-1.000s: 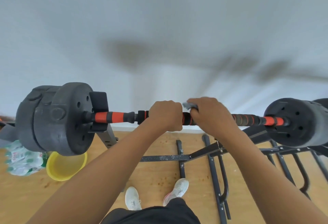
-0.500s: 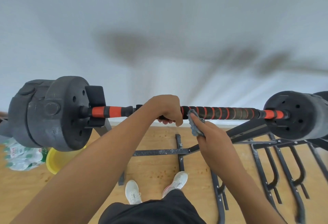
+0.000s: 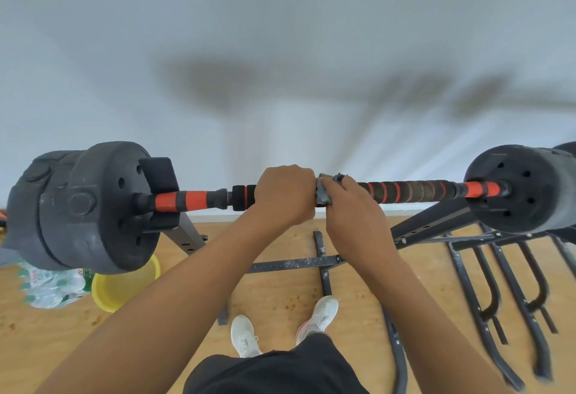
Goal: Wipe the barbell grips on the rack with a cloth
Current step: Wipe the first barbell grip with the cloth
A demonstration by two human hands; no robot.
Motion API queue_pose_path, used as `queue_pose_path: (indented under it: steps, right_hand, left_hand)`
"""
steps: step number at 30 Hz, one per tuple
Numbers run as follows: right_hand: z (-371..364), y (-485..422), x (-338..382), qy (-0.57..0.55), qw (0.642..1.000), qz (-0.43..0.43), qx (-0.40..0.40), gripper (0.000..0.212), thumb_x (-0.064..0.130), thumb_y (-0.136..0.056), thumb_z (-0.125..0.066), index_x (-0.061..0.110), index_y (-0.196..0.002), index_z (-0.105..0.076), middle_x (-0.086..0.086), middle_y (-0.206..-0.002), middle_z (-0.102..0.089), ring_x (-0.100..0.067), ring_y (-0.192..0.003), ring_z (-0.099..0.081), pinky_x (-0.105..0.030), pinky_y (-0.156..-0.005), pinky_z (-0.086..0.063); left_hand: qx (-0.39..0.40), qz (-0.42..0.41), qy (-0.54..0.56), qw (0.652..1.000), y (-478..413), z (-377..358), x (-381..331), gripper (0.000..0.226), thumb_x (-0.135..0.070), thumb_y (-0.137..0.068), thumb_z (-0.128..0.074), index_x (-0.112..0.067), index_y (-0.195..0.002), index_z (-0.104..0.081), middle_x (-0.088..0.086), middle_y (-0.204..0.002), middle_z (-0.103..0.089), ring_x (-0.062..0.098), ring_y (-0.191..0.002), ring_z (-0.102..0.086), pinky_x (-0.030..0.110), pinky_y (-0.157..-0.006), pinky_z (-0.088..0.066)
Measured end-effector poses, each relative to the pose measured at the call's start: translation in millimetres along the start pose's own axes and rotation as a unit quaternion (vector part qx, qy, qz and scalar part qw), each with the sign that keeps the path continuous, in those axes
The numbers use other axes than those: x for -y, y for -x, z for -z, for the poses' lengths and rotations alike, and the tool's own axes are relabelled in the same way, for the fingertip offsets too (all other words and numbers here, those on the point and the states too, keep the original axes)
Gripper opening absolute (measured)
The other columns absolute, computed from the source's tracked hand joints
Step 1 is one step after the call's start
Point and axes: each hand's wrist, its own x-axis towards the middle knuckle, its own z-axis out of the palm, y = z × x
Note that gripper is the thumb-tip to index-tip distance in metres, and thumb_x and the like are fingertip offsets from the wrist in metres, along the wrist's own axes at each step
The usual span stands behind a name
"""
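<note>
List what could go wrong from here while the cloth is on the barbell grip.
1. The left hand grips the bar right beside the right hand, which holds the cloth; wiping leftward may bump the knuckles.
2. The barbell carries heavy plates; hard rubbing might roll it on the rack.
3. The feet stand beneath the bar, so a slip could hurt them.

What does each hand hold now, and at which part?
The left hand grips the barbell near its middle. The right hand presses the cloth around the bar, right beside the left.
</note>
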Motion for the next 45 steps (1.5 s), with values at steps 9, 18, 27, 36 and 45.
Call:
queue_pose_path:
  steps: [9,18,27,36,45]
  right_hand:
    - [-20.4,34.4,-16.4,-0.148,0.988,-0.013,-0.041,0.065,0.003,-0.101,-0.047,0.035,-0.156,-0.034,0.006,-0.103,-0.047,-0.016,-0.088,-0.047,-0.027,-0.065,-0.044]
    - [21.7,17.5,-4.4,-0.198,0.977,-0.003,-0.075,0.057,0.013,-0.099,-0.052,0.035,-0.151,-0.044,0.006,-0.105,-0.058,-0.009,-0.09,-0.054,-0.022,-0.073,-0.046]
    - [5.9,5.4,7.2,-0.021,0.999,-0.028,0.024,0.053,0.011,-0.098,-0.046,0.029,-0.148,-0.044,-0.001,-0.12,-0.052,-0.024,-0.089,-0.057,-0.033,-0.063,-0.045]
    - [2.3,36.8,-1.1,-0.059,0.996,-0.055,0.027,0.069,0.01,-0.102,-0.043,0.039,-0.159,-0.018,0.006,-0.116,-0.051,-0.012,-0.082,-0.046,-0.023,-0.062,-0.036]
    - [26.3,63.5,-6.9,-0.35,0.929,-0.118,-0.021,0.036,0.033,-0.107,-0.044,0.045,-0.14,-0.052,0.016,-0.103,-0.068,-0.005,-0.091,-0.063,-0.021,-0.069,-0.054]
  left_hand:
    - [0.193,0.017,0.115,0.974,-15.4,19.4,9.7,0.026,-0.038,-0.079,-0.077,-0.018,-0.076,-0.06,-0.005,-0.052,-0.061,0.011,-0.042,-0.059,0.026,-0.058,-0.048]
    - [0.17,0.019,0.109,0.979,-13.0,16.4,8.4,0.025,-0.036,-0.076,-0.075,-0.022,-0.076,-0.053,-0.006,-0.05,-0.061,0.011,-0.046,-0.061,0.025,-0.057,-0.047]
    - [0.313,0.023,0.256,0.914,-26.6,17.7,17.8,0.021,-0.018,-0.083,-0.08,-0.008,-0.074,-0.063,0.003,-0.059,-0.058,0.018,-0.043,-0.051,0.027,-0.051,-0.047]
    - [0.331,0.027,0.292,0.897,-27.3,17.5,19.3,0.018,-0.016,-0.084,-0.081,-0.001,-0.088,-0.072,0.007,-0.067,-0.06,0.02,-0.051,-0.051,0.029,-0.054,-0.049]
    - [0.186,-0.044,0.18,0.965,-15.8,17.8,20.9,0.047,-0.058,-0.075,-0.083,-0.023,-0.099,-0.065,-0.007,-0.084,-0.071,0.014,-0.073,-0.069,0.034,-0.072,-0.06]
